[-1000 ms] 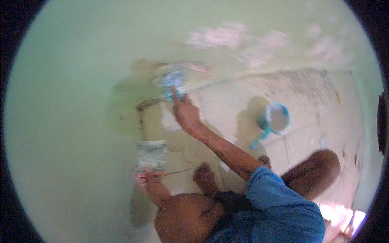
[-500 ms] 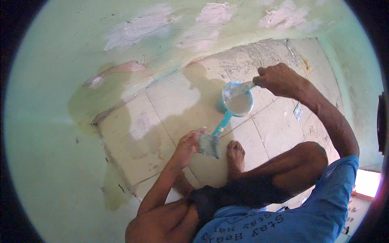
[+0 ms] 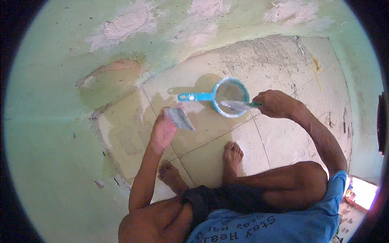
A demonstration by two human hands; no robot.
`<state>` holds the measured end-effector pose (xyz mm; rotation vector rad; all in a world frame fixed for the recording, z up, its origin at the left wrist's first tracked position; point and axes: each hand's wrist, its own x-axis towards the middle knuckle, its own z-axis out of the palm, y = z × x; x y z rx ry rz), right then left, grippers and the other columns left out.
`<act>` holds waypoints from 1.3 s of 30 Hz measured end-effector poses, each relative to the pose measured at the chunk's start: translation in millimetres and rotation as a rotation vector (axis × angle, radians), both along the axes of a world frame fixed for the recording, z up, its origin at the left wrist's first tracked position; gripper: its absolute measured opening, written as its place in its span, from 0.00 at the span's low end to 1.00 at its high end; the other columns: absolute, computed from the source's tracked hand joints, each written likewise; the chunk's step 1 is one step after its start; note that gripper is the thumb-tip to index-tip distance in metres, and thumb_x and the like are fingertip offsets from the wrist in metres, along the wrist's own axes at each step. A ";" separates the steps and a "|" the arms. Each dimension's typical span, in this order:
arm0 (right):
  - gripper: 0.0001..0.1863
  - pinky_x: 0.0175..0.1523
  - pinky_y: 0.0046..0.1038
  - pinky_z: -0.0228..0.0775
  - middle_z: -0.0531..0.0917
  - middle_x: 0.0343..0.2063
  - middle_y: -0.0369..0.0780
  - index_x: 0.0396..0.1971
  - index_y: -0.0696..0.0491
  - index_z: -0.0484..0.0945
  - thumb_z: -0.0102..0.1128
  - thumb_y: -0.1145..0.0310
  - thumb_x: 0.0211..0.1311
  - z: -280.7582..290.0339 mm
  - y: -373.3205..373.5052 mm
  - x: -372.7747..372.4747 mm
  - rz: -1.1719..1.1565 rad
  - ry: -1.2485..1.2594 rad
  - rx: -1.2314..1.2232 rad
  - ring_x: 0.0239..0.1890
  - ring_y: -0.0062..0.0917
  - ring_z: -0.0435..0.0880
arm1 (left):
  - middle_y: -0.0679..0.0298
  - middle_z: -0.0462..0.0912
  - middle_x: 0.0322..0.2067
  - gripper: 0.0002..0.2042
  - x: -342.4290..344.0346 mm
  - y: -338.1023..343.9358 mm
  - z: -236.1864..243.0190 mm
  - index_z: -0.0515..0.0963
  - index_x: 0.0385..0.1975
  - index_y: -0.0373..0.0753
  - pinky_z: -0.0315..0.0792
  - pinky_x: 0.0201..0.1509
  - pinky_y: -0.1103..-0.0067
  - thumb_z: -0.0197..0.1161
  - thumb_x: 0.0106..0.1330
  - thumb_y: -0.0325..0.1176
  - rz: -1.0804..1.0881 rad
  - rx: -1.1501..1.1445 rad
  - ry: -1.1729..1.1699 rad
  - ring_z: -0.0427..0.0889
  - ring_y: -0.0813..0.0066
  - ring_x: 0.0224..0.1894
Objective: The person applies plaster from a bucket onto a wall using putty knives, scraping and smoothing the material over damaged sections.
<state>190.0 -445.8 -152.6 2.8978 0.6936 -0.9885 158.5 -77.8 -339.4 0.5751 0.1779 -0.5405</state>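
Head view, hidden: I lose the putty knife's (image 3: 236, 106) grip inside the right hand (image 3: 277, 104), fingers closed round it.
Left hand (image 3: 163, 131): fingers pinch a grey plate (image 3: 179, 118), partly covered.
Dipper (image 3: 215, 97): on tiles (image 3: 210, 135); handle swung leftward since the last frame.
Knife: blade within the rim, pointing left, axis nearly level.

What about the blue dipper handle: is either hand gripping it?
No: the left hand holds a flat rectangular plate, the right hand a green-handled putty knife, and the blue dipper handle sticks out ungripped.
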 end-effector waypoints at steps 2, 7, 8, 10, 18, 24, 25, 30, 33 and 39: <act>0.13 0.41 0.41 0.75 0.81 0.31 0.46 0.39 0.54 0.79 0.53 0.72 0.54 4.3 7.5 -3.0 0.011 -0.026 0.032 0.34 0.42 0.82 | 0.56 0.74 0.56 0.14 12.0 2.3 7.7 0.74 0.48 0.42 0.58 0.68 0.63 0.55 0.70 0.42 0.123 -0.009 -0.023 0.69 0.65 0.61; 0.14 0.39 0.37 0.76 0.81 0.31 0.43 0.41 0.54 0.80 0.56 0.72 0.53 22.2 18.2 4.3 0.053 -0.166 -0.083 0.37 0.36 0.82 | 0.54 0.69 0.61 0.21 36.6 -27.6 -21.4 0.71 0.54 0.40 0.54 0.70 0.59 0.56 0.68 0.46 0.051 -0.124 -0.131 0.66 0.59 0.64; 0.14 0.38 0.36 0.76 0.80 0.31 0.42 0.41 0.54 0.80 0.56 0.73 0.53 19.1 15.5 4.3 0.082 -0.202 -0.104 0.37 0.35 0.82 | 0.56 0.70 0.60 0.21 44.5 -37.7 -25.5 0.70 0.54 0.40 0.55 0.69 0.60 0.56 0.68 0.46 0.025 -0.157 -0.135 0.66 0.60 0.63; 0.14 0.38 0.36 0.75 0.79 0.32 0.41 0.41 0.54 0.80 0.55 0.73 0.53 4.9 2.7 -1.9 0.130 -0.270 -0.151 0.37 0.34 0.82 | 0.58 0.72 0.57 0.21 56.3 -64.8 -18.7 0.71 0.54 0.41 0.56 0.69 0.62 0.57 0.68 0.46 0.077 -0.194 -0.074 0.68 0.61 0.62; 0.11 0.34 0.29 0.72 0.74 0.39 0.38 0.38 0.54 0.78 0.57 0.70 0.54 -7.3 10.3 -5.9 0.433 -0.476 -0.069 0.41 0.26 0.77 | 0.66 0.78 0.49 0.14 104.5 -108.3 50.0 0.74 0.48 0.42 0.62 0.65 0.70 0.60 0.67 0.40 0.083 -0.176 -0.191 0.73 0.72 0.57; 0.18 0.28 0.22 0.68 0.72 0.38 0.36 0.45 0.57 0.75 0.57 0.68 0.54 -47.9 27.4 0.6 0.561 -0.615 -0.194 0.39 0.23 0.73 | 0.72 0.76 0.38 0.09 120.6 -125.0 65.7 0.74 0.42 0.42 0.66 0.53 0.82 0.61 0.67 0.36 0.123 0.020 -0.153 0.74 0.81 0.44; 0.18 0.27 0.22 0.68 0.72 0.38 0.36 0.45 0.58 0.75 0.58 0.68 0.53 -58.2 26.0 -2.6 0.556 -0.613 -0.209 0.39 0.23 0.73 | 0.73 0.75 0.37 0.08 114.9 -129.8 70.9 0.74 0.41 0.42 0.66 0.51 0.83 0.60 0.67 0.34 0.148 0.024 -0.156 0.73 0.82 0.41; 0.11 0.21 0.28 0.72 0.72 0.31 0.44 0.35 0.62 0.74 0.56 0.74 0.52 -89.6 3.7 -14.2 0.281 -0.525 -0.082 0.25 0.27 0.77 | 0.76 0.72 0.33 0.03 93.0 -152.7 64.2 0.73 0.38 0.43 0.63 0.41 0.86 0.59 0.68 0.30 0.315 -0.065 -0.063 0.70 0.88 0.36; 0.07 0.19 0.30 0.72 0.72 0.25 0.45 0.31 0.61 0.72 0.56 0.75 0.51 -92.4 2.1 -32.1 0.229 -0.467 -0.003 0.16 0.30 0.76 | 0.75 0.73 0.31 0.02 80.5 -163.5 65.1 0.73 0.36 0.44 0.63 0.41 0.86 0.59 0.68 0.30 0.365 -0.070 -0.050 0.70 0.88 0.36; 0.06 0.18 0.33 0.74 0.77 0.22 0.48 0.30 0.62 0.70 0.53 0.74 0.55 -83.3 14.1 -51.1 0.019 -0.324 -0.088 0.18 0.34 0.81 | 0.75 0.75 0.31 0.02 73.9 -149.9 56.8 0.74 0.33 0.43 0.65 0.43 0.83 0.60 0.68 0.30 0.359 -0.156 -0.130 0.71 0.87 0.37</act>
